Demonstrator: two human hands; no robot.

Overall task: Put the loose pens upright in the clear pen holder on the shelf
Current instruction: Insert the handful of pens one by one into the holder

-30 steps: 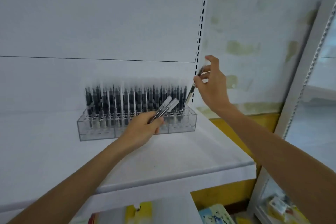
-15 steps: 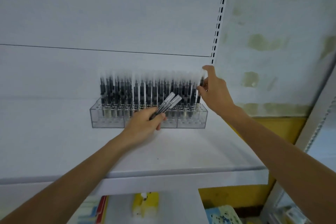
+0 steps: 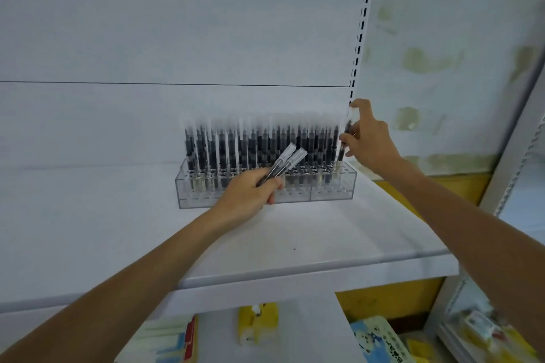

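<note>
One clear pen holder (image 3: pixel 330 191) sits on one shelf (image 3: pixel 324 244), filled with standing pens (image 3: pixel 250 150) too many and too blurred to count. Two loose pens (image 3: pixel 284 160) are in the left hand (image 3: pixel 247 194), and one pen (image 3: pixel 343 144) is in the right hand (image 3: pixel 370 143).

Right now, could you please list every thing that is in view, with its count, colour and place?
shelf: one, white, middle of view
clear pen holder: one, transparent, at the back of the shelf
standing pens: many, uncountable in blur, black, upright in holder
loose pens: two, black with clear caps, slanted before the holder
single pen: one, black, at holder's right end
slotted upright: one, white, above holder's right end
packets: several, yellow and blue, below the shelf
left hand: one, grips the loose pens
right hand: one, pinches the single pen
</note>
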